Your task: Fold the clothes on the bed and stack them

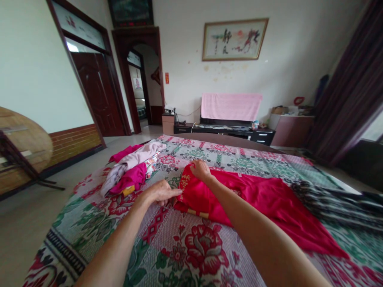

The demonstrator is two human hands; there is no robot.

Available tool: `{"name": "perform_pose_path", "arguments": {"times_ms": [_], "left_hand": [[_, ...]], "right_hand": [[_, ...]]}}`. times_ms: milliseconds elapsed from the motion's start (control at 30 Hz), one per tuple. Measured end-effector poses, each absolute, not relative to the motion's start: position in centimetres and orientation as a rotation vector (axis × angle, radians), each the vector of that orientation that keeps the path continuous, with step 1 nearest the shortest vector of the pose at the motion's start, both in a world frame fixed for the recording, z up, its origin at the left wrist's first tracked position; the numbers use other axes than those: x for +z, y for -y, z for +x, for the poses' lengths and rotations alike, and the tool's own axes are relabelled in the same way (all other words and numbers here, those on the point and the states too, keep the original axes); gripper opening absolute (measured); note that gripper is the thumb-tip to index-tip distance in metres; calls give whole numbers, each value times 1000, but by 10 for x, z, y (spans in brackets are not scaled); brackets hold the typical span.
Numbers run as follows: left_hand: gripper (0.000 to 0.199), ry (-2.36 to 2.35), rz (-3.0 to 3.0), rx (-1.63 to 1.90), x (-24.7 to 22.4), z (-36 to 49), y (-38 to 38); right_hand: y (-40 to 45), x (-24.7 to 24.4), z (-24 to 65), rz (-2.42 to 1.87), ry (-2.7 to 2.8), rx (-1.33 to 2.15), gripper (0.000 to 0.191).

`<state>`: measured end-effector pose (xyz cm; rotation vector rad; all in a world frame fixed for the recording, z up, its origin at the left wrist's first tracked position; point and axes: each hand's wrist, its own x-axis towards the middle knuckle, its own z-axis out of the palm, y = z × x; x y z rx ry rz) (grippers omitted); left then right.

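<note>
A shiny red garment (257, 191) with gold embroidery lies partly folded on the flower-patterned cloth (191, 263) in front of me. My right hand (201, 170) is at its far left corner, with curled fingers gripping the fabric. Beside the garment's left edge is my left hand (163, 193), one finger stretched out to touch the embroidered edge and the others bent. No fabric shows in that hand. Loose red material spreads out to the right, partly behind my right forearm.
A pile of pink and pale clothes (131, 169) sits at the left of the bed-like surface. Dark striped fabric (335, 207) lies at the right. Beyond stand a low black cabinet (263, 136) and a screen under a pink towel (231, 105). A round folded table (24, 143) leans far left.
</note>
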<state>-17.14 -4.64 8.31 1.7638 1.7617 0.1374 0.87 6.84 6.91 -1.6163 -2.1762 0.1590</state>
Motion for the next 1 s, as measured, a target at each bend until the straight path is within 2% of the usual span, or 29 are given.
{"name": "perform_pose_path", "arguments": {"times_ms": [233, 500, 667, 767, 867, 1000], "left_hand": [[39, -1570, 1771, 66, 82, -175, 50], [24, -1657, 1720, 19, 88, -174, 54], [33, -1631, 1720, 44, 89, -175, 54], [41, -1637, 1715, 58, 89, -176, 54], [37, -1631, 1727, 42, 86, -177, 53], [33, -1600, 1741, 42, 80, -180, 49]], "right_hand": [[-85, 54, -3, -1688, 2172, 220, 25], [-94, 50, 6, -1666, 2077, 231, 33], [-84, 57, 20, -1551, 2042, 238, 34], [-76, 58, 30, -1628, 2081, 239, 32], [-74, 60, 34, -1721, 2058, 256, 34], [-79, 66, 24, -1611, 2061, 211, 36]]}}
